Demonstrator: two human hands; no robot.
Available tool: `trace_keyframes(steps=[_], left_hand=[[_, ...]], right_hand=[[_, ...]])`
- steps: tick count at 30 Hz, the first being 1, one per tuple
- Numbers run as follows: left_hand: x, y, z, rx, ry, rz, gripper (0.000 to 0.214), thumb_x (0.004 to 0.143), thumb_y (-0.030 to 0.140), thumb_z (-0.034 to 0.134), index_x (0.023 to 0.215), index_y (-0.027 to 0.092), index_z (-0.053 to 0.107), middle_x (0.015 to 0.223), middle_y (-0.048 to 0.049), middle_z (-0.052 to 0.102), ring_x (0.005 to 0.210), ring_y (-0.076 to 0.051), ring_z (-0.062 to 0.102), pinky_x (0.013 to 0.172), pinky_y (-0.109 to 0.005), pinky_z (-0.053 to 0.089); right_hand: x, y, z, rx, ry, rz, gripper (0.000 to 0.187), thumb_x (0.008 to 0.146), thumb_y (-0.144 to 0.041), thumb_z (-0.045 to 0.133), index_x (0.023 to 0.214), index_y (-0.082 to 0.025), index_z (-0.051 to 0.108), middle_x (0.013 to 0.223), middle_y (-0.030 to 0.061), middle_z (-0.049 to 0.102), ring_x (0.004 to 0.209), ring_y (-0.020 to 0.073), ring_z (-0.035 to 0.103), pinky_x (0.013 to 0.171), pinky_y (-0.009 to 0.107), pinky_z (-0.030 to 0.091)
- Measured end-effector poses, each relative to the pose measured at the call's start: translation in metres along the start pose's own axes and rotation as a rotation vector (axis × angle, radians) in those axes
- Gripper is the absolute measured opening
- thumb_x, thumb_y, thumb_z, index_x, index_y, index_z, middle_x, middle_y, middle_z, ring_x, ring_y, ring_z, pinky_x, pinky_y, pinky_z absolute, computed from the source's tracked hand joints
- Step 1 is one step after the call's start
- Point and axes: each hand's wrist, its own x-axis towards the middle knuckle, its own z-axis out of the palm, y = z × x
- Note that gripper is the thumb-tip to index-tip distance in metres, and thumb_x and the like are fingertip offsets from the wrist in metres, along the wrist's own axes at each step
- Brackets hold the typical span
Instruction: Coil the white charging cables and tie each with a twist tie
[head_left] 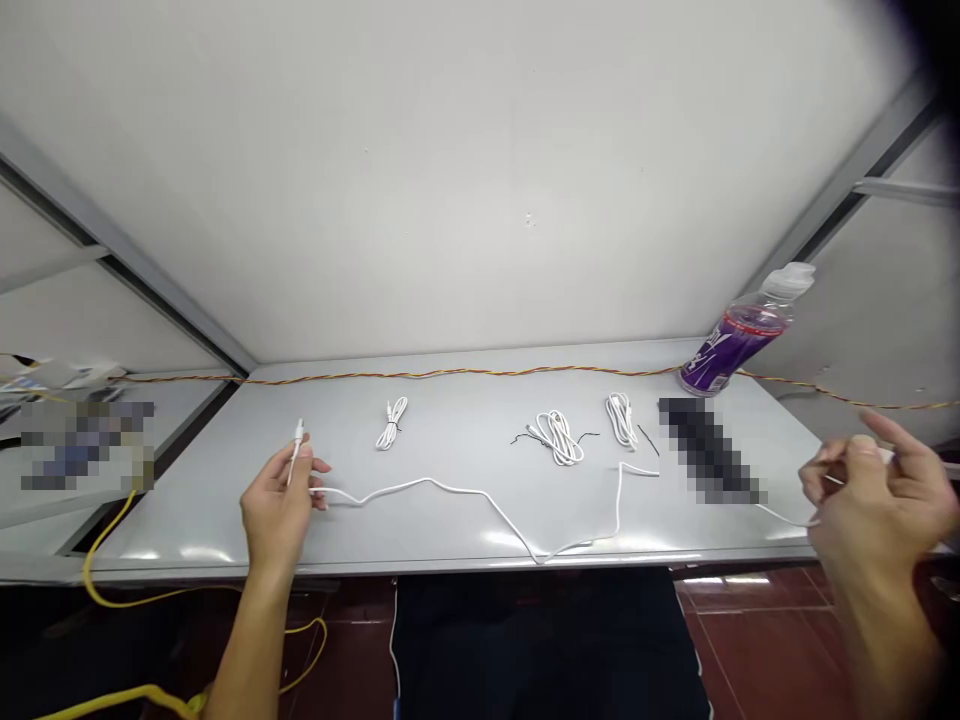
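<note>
Clenching a white jack upright in the left grip, pinching the cable in the right grip, cable slack along the counter before the coils, seemingly held apart to spread it.

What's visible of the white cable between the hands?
The white cable is thin, with a smooth, rubbery-looking sheath. It lies slack and kinked on the white table, dipping to the front edge, then rising and passing behind a pixelated patch. One end enters the left hand, where a slim white jack plug stands up; whether that plug ends this cable cannot be told. The other end reaches the right hand.
</note>
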Motion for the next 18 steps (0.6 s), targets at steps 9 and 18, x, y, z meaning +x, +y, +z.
trace_keyframes(steps=[9, 18], left_hand=[[-0.027, 0.0, 0.014, 0.314, -0.417, -0.123, 0.065, 0.075, 0.061, 0.063, 0.127, 0.023, 0.062, 0.083, -0.0042, 0.07, 0.058, -0.015, 0.057, 0.048, -0.025, 0.046], [-0.023, -0.001, -0.002, 0.696, -0.388, 0.027, 0.05, 0.089, 0.063, 0.039, 0.113, 0.031, 0.068, 0.097, -0.0007, 0.073, 0.08, -0.022, 0.064, 0.07, -0.03, 0.047]], right_hand=[[-0.036, -0.002, 0.01, -0.231, -0.515, 0.182, 0.062, 0.079, -0.054, 0.065, 0.132, -0.023, 0.058, 0.079, 0.0045, 0.061, 0.05, 0.0125, 0.047, 0.048, 0.031, 0.037], [-0.051, 0.003, -0.017, -0.898, -0.774, 0.014, 0.072, 0.087, -0.06, 0.046, 0.149, -0.027, 0.03, 0.102, 0.0055, 0.069, 0.056, 0.017, 0.05, 0.063, 0.036, 0.044]])
